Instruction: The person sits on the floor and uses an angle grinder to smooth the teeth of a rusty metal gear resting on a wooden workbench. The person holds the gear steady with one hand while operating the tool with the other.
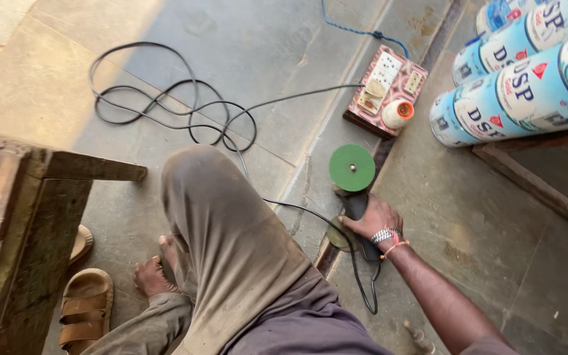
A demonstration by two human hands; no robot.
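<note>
One angle grinder [355,197] with a green disc [352,167] lies on the stone floor [481,217] just right of my bent knee; my right hand [373,220] wraps closed around its dark body; my left hand is out of view; its black cord [165,105] loops away towards a switchboard [384,89] beside blue-and-white drums [527,85].

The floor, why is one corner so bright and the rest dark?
In the head view, sunlight washes out the floor at the upper left; the rest lies in soft shade. The right hand on the grinder looks sharp, not blurred.
</note>
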